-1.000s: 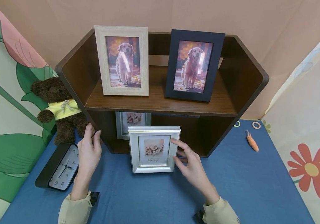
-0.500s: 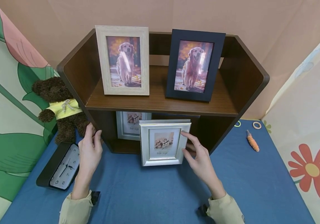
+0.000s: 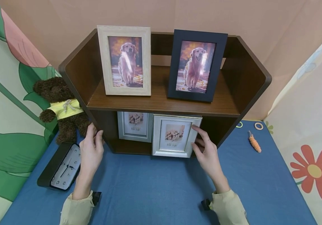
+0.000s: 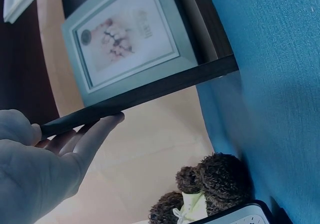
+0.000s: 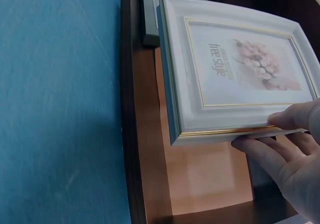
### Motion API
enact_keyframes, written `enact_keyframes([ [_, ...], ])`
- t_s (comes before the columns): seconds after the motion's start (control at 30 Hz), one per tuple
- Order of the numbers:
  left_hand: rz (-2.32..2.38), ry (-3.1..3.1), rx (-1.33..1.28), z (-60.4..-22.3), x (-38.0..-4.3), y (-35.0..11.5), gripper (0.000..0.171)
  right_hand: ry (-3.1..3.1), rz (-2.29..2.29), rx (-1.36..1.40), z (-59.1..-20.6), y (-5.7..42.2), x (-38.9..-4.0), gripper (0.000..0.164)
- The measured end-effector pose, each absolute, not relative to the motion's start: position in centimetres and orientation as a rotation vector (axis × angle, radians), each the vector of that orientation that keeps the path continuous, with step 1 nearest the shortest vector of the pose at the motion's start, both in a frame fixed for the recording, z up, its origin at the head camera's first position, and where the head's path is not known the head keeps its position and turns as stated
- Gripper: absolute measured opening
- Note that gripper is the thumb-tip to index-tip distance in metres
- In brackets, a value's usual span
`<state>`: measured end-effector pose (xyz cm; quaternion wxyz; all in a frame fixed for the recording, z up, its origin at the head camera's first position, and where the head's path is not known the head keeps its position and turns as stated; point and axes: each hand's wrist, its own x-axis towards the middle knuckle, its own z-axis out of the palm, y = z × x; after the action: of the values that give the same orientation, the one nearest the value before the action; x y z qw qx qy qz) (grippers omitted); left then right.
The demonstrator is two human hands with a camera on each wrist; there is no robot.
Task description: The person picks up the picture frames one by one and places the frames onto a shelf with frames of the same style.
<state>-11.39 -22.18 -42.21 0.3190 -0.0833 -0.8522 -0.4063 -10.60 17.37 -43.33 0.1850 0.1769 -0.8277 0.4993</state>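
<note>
My right hand [image 3: 208,157] pinches the right edge of a silver-white picture frame [image 3: 174,136], thumb on the front and fingers behind. This frame is upright at the mouth of the lower compartment of a dark brown wooden shelf [image 3: 161,107]; the right wrist view shows its gold inner line and flower print. Beside it, inside the compartment on the left, stands a grey-green picture frame [image 3: 134,126], its right edge touching or overlapped by the held one. My left hand [image 3: 91,154] grips the front edge of the shelf's left side panel [image 4: 145,96] between thumb and fingers.
On the upper shelf stand a cream picture frame [image 3: 147,62] and a black picture frame [image 3: 218,65] with dog photos. A brown teddy bear [image 3: 65,109] and black clock [image 3: 62,167] are at the left. Small rings [image 3: 258,126] and an orange toy [image 3: 254,142] lie right.
My right hand has carried the silver-white picture frame rightward and back, from in front of the shelf to the lower compartment's opening. My left hand has stayed on the side panel.
</note>
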Motion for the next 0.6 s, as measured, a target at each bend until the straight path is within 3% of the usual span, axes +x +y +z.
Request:
enact_keyframes([
  [0.6, -1.088, -2.242, -0.209, -42.3, -11.4, -22.3, 0.034, -2.322, 1.346, 0.373, -43.5, 18.1, -12.8, 0.073],
])
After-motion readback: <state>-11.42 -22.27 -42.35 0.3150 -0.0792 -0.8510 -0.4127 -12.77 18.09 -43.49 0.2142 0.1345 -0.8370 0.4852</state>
